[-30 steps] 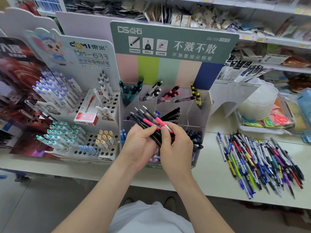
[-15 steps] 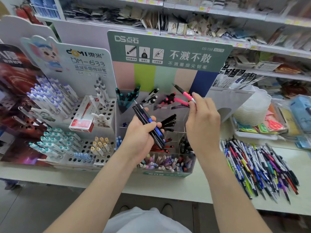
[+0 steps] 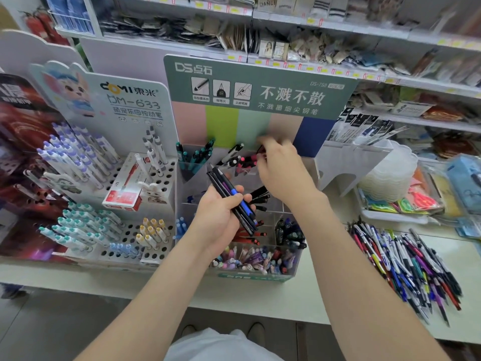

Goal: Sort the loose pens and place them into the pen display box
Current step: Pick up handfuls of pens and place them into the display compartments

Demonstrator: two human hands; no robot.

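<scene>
Shop shelves (image 3: 286, 22) crowded with stationery rise behind a white surface (image 3: 325, 290). At its left stands a DOMI pen rack (image 3: 117, 178), which we leave alone.

Our left hand (image 3: 218, 217) grips a bundle of dark pens (image 3: 231, 199), one with a blue grip, over the middle of the pen display box (image 3: 250, 276). We should keep that clench firm so nothing slips into a compartment unsorted.

Our right hand (image 3: 283, 173) reaches to the top row, at the compartment of pink-and-black pens (image 3: 246, 161). Its fingers are blurred, so we cannot tell whether they pinch a pen or have let go. The step, we judge, is setting a pink pen among its like. It is best slid in alongside the others and released only once inside the walls.

Well to the right, the pile of loose pens (image 3: 406, 264) lies on the surface, unsorted.

Half a second ago the right hand pinched a pink pen clear above the top row. Now it has closed on the pink compartment, and that pen is no longer plainly seen. The left hand's bundle looks unchanged.
</scene>
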